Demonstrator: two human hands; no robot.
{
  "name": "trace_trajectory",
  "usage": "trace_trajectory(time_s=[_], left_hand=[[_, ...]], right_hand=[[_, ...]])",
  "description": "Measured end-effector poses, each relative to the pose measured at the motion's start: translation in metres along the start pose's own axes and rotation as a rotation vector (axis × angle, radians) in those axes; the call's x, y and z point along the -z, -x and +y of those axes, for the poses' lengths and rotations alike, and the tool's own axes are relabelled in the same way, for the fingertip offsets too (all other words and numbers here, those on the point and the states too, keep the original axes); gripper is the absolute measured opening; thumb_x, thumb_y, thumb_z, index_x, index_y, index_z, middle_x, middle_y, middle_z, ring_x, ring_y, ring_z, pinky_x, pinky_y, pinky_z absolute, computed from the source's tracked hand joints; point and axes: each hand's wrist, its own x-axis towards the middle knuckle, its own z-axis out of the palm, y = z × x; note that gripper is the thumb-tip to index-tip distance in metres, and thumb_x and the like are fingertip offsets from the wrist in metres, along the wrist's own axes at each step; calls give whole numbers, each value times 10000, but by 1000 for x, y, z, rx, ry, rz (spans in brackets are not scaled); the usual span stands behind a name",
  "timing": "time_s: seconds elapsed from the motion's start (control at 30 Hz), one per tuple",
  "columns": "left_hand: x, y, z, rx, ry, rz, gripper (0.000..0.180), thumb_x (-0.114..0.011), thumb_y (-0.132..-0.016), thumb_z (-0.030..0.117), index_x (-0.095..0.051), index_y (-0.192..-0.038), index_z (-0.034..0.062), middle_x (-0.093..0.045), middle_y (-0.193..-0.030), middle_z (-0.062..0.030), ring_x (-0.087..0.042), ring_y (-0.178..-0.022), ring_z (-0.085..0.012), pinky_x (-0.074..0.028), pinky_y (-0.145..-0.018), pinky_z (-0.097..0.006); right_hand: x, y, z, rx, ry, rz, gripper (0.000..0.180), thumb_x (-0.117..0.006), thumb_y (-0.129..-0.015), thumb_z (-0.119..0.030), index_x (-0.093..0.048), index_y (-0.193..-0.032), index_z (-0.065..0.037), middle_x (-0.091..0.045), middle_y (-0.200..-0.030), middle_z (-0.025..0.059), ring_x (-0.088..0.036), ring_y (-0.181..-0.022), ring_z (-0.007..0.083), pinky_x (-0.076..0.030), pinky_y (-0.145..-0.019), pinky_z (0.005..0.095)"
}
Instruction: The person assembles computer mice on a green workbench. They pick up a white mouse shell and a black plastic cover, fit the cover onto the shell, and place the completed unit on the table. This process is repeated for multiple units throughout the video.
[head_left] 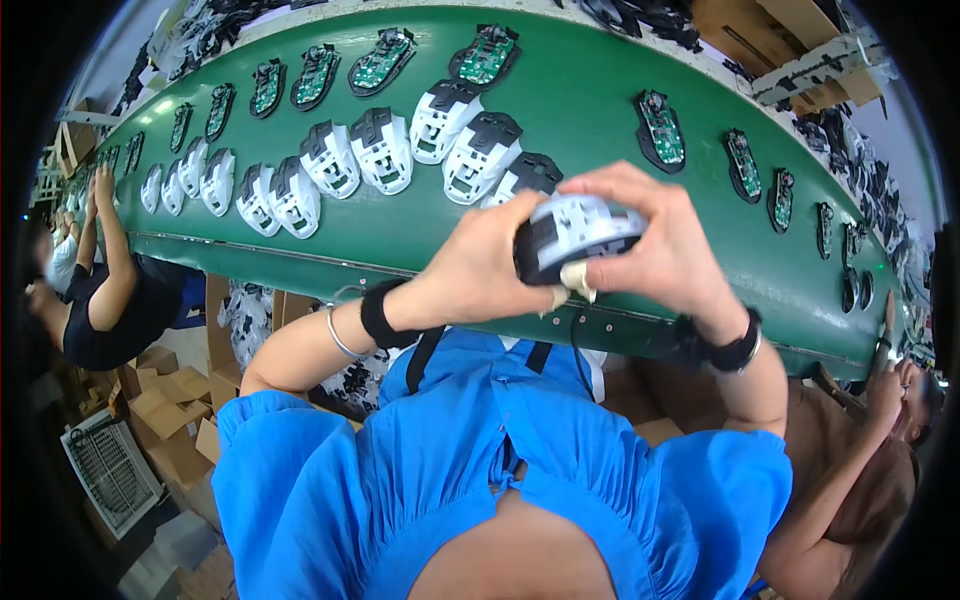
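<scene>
Both my hands hold one black-and-white computer mouse shell (572, 232) above the near edge of the green conveyor belt (590, 110). My left hand (478, 270) grips its left end from below. My right hand (650, 240) wraps over its right end and top, thumb underneath. Each wrist carries a black band. A row of similar white-and-black mouse shells (380, 150) lies on the belt just beyond my hands. Farther back lie black mouse bases with green circuit boards (485, 55), and more of them (662, 128) to the right.
One person in black (110, 290) sits at the belt on my left, another in brown (860, 470) on my right. Cardboard boxes (160, 410) and a white grille (110, 470) stand on the floor at lower left. Boxes and dark parts pile beyond the belt's far edge.
</scene>
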Motion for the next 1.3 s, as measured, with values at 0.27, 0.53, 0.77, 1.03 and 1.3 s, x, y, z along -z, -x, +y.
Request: trace_trajectory(time_s=[0.27,0.53,0.77,1.03,1.3], left_hand=[[-11,2,-24,-314,-298,-50,988,-842,-621,277,-345,-1436,22,-414,-1417,-206,-392,-1320,-369,-334,-1086,-433],[-9,-39,-49,-155,-882,116,1054,-810,-604,494,-370,-1369,-81,-303,-1454,-265,-194,-1412,-413,-132,-1133,-567],[-8,-25,-40,-57,-938,74,876,-820,-633,370,-447,-1366,66,-257,-1477,-294,-157,-1413,-461,-137,-1094,-642],[-8,-27,-39,-212,-937,69,769,-810,-640,337,-511,-1329,172,-319,-1446,-298,-224,-1409,-420,-148,-1116,-595],[4,-30,-33,-104,-267,59,756,-794,-615,190,-476,-1286,45,-531,-1049,-191,-556,-957,-343,-467,-870,-414]], right_hand=[[-17,78,63,-173,151,544,542,-773,-604,-75,-631,-1124,-26,-637,-1071,90,-608,-1001,196,-488,-890,314],[93,154,195,-528,770,1065,603,-780,-707,-197,-571,-1234,9,-579,-1190,201,-546,-1087,342,-420,-958,427],[86,-82,88,28,474,475,299,-712,-803,-170,-661,-1072,-49,-650,-1001,113,-632,-886,269,-513,-784,351],[103,-240,175,-19,1024,401,168,-660,-778,-168,-703,-893,-53,-677,-829,123,-640,-890,312,-491,-831,440],[111,-191,149,-372,-664,445,108,-564,-884,-76,-637,-958,-46,-649,-819,15,-583,-695,118,-477,-683,283]])
